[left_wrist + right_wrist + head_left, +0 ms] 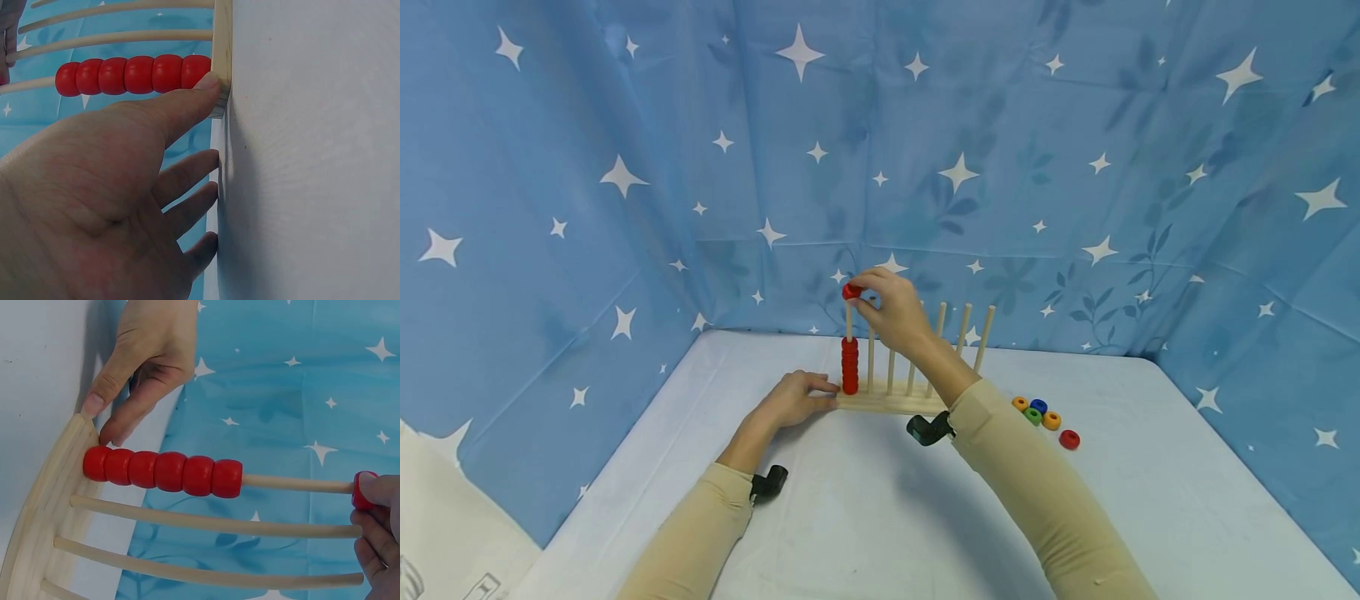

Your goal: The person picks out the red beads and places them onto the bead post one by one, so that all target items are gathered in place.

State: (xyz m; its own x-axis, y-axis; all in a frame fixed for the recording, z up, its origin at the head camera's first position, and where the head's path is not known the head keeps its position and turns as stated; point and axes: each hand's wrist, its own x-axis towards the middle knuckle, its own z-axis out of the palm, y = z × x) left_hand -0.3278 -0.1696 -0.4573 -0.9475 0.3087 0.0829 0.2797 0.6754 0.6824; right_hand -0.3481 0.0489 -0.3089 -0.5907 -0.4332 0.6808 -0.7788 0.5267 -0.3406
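Observation:
A wooden bead rack [887,403] stands on the table with a row of upright pegs. Several red beads [169,472] are stacked at the bottom of its leftmost peg [294,483]. At that peg's top, my right hand [891,312] pinches one more red bead [360,490] between thumb and fingers. Whether the peg's tip is inside the bead's hole is hidden. My left hand [793,400] touches the left end of the base, its thumb [203,84] beside the lowest bead and the other fingers extended.
Right of the rack lie loose beads: yellow [1052,421], blue [1038,406], green [1032,416] and red [1070,439]. The other pegs [206,575] carry no beads where they show. A blue star-patterned curtain [880,167] hangs behind the white table [850,508].

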